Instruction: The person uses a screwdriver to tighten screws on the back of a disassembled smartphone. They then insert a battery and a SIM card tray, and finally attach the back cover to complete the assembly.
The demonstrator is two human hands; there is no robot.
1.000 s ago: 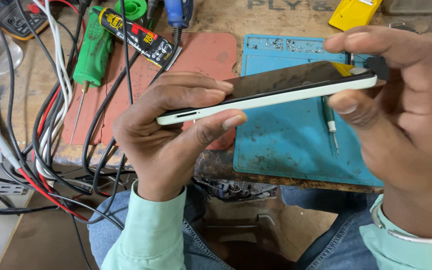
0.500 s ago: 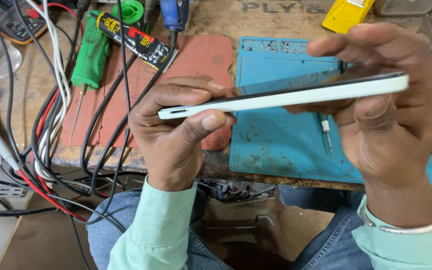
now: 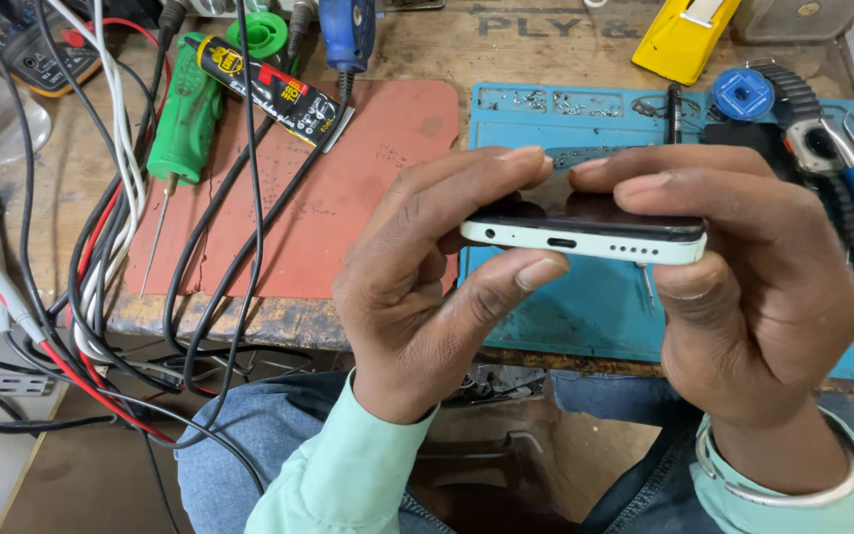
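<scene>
Phone (image 3: 585, 242) is pinched edge-on by left hand (image 3: 427, 297) at 9 o'clock and right hand (image 3: 753, 287) at 3 o'clock, fingers pressed on top, thumbs beneath; screen seating judged underway, firmer even squeezing needed next.

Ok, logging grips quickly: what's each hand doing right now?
Left hand: closed on the smartphone, left end.
Right hand: closed on its right end.
</scene>
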